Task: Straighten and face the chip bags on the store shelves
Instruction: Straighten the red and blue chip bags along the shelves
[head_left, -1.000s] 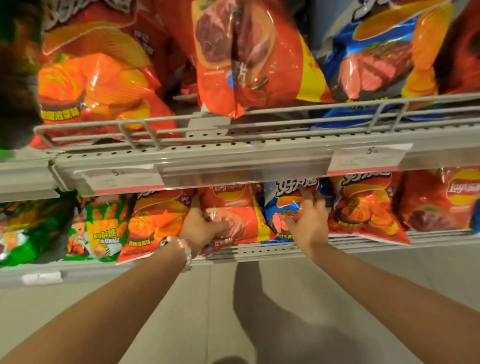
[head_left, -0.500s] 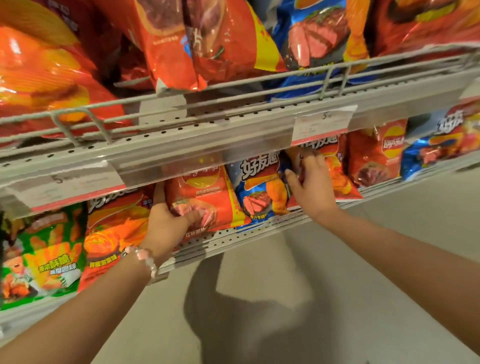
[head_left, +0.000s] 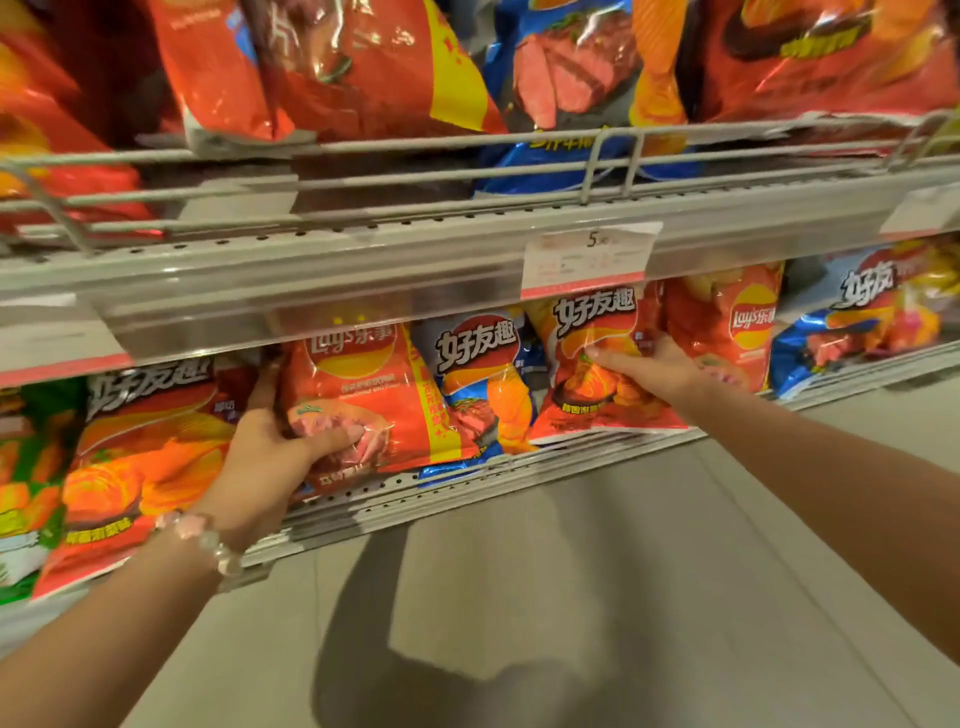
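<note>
On the lower shelf (head_left: 467, 483) stands a row of small chip bags. My left hand (head_left: 270, 457) grips a red Lay's bag (head_left: 363, 384) at its left edge, thumb across the front. To the right, my right hand (head_left: 654, 371) holds an orange-red bag (head_left: 597, 332), thumb on its front and fingers round its right side. Between the two stands a blue bag (head_left: 483, 374), partly tucked behind the red Lay's bag. Another orange bag (head_left: 150, 441) leans at the left of my left hand.
A red Lay's bag (head_left: 727, 322) and a blue bag (head_left: 857, 322) follow on the right. Green bags (head_left: 26, 467) stand at far left. The upper shelf (head_left: 467, 249) with wire rail, price tag (head_left: 587, 254) and large bags overhangs. Grey floor (head_left: 571, 597) lies below.
The view has swung right and closer. My right hand has moved from the blue bag onto the orange-red bag to its right. My left hand stays on the red Lay's bag.
</note>
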